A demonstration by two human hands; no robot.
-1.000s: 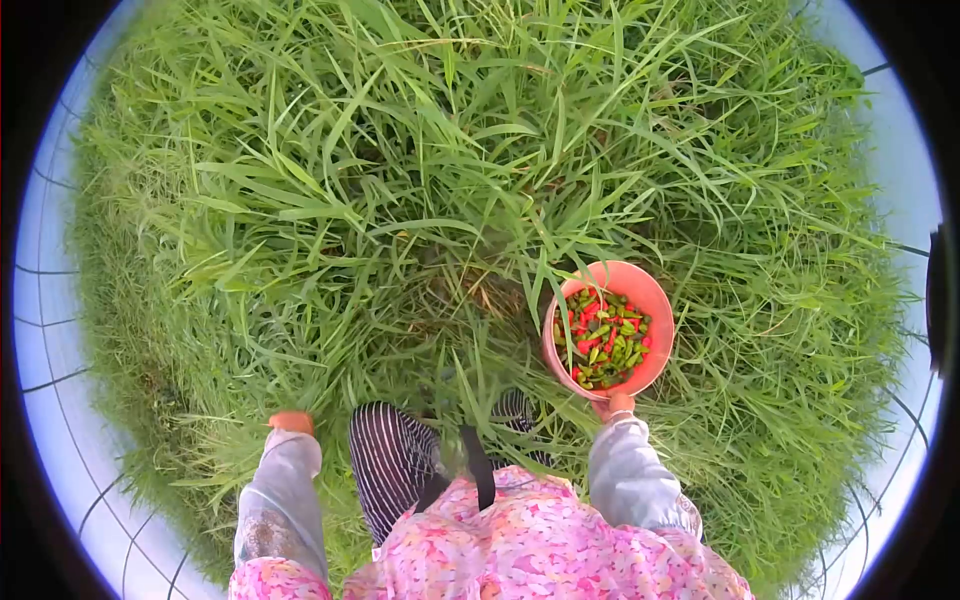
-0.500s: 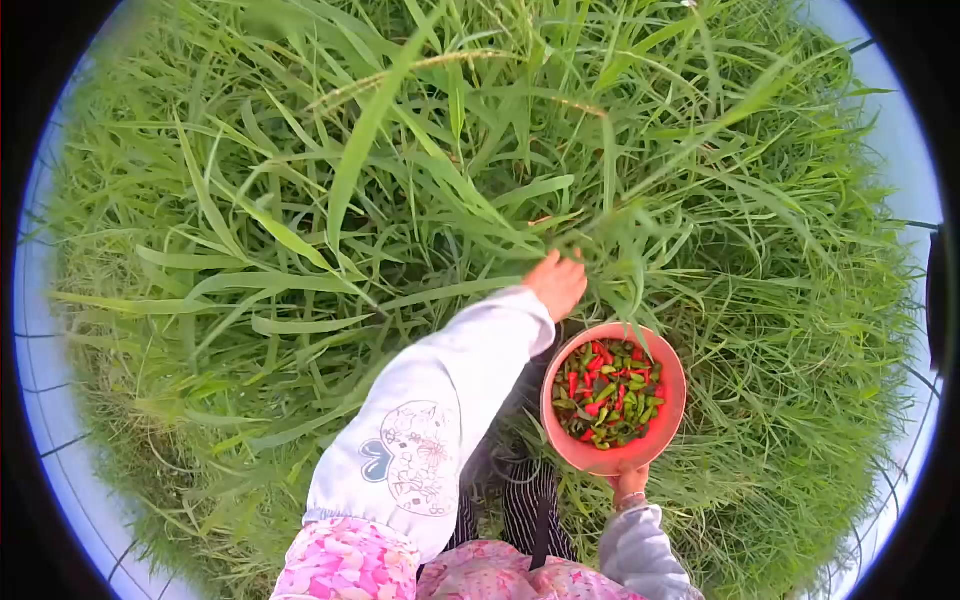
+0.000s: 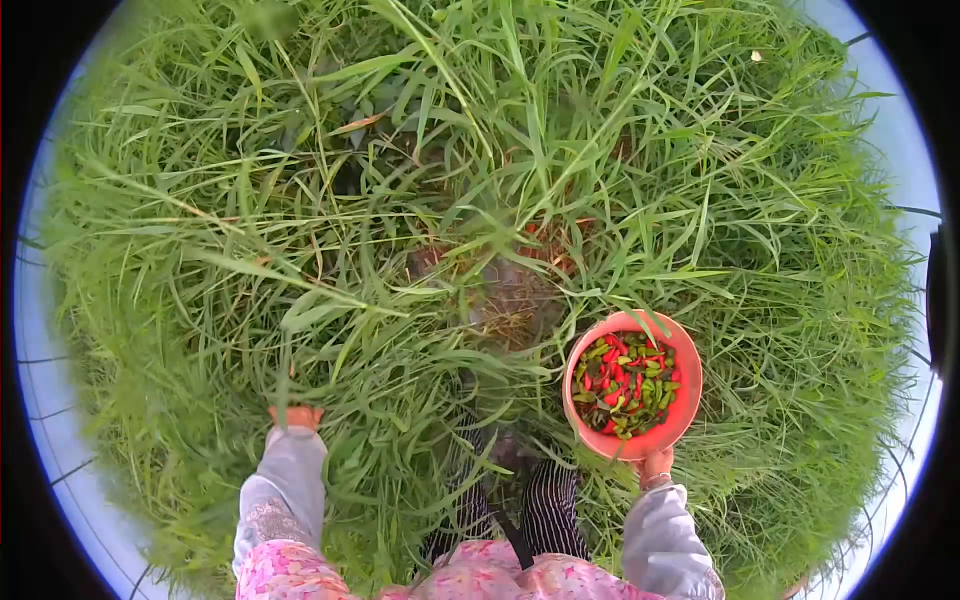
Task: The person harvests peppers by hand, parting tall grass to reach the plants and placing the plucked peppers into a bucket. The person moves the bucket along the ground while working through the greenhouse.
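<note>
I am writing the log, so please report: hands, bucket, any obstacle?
Right hand holds pink bucket, red and green peppers inside. Left hand at grass, grip unclear. Grass blade overhangs bucket's far rim.

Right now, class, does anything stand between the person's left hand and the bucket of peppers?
Yes. Long grass blades fill the space between the left hand and the bucket, with some crossing in front of the striped trousers. Nothing solid shows above the grass there; what it hides cannot be told.
</note>
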